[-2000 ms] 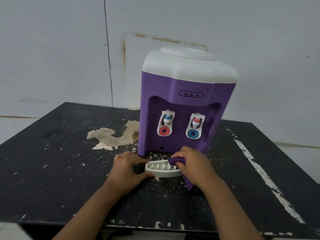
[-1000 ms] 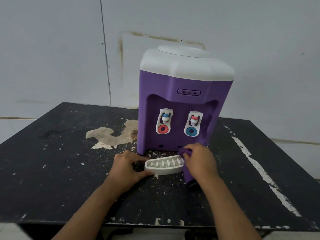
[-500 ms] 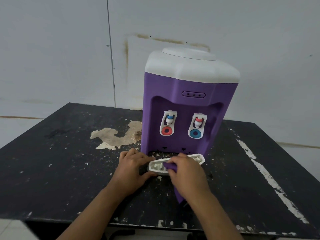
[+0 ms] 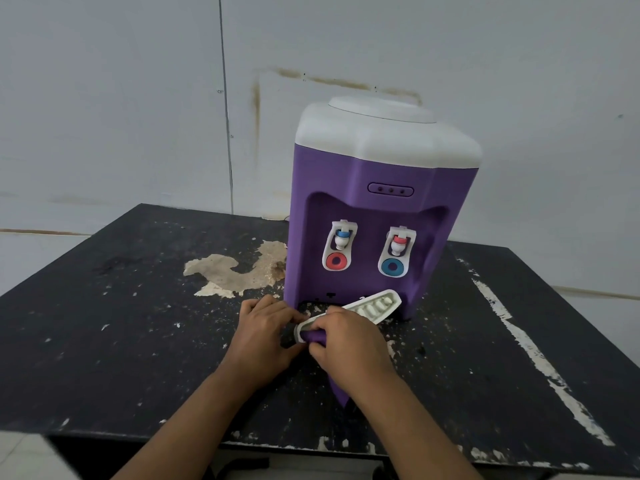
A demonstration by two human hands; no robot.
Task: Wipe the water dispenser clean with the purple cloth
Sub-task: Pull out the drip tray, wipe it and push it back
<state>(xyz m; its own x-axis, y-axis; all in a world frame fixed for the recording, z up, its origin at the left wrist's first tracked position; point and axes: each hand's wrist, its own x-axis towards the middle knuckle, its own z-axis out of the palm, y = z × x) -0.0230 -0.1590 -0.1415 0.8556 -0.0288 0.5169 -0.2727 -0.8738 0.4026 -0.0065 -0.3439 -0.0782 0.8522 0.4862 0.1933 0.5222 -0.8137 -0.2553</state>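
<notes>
On the desk (image 4: 121, 341) in front of you: 1 water dispenser (image 4: 381, 188), purple body w/ a white top, standing upright toward the back right. It's got 2 taps: left tap (image 4: 341, 239) w/ a blue cap over a red ring, right tap (image 4: 398, 244) w/ a red cap over a blue ring. Above them sits 1 small panel (image 4: 390, 190) w/ 3 dots. Also 1 white drip tray (image 4: 374, 308), 1 purple cloth (image 4: 313, 337) and your 2 hands.

Desk is black and pretty beat up tbh: white scuffs all over, a big tan patch (image 4: 235, 271) just left of the dispenser, a long pale streak (image 4: 523, 341) down the right side. Behind it is a plain grey-white wall (image 4: 104, 98) w/ a vertical seam and some brown stains.

Your left hand (image 4: 263, 336) has its fingers (image 4: 284, 315) curled round the tray's left end, gripping it. Tray lies skewed in front of the base, right end up by the dispenser's foot; can't tell if it's off the desk. Your right hand (image 4: 349, 344) is clenched on the cloth, bunching it against the tray's left end, right next to your left hand. Rest of the cloth hangs out below your palm.
</notes>
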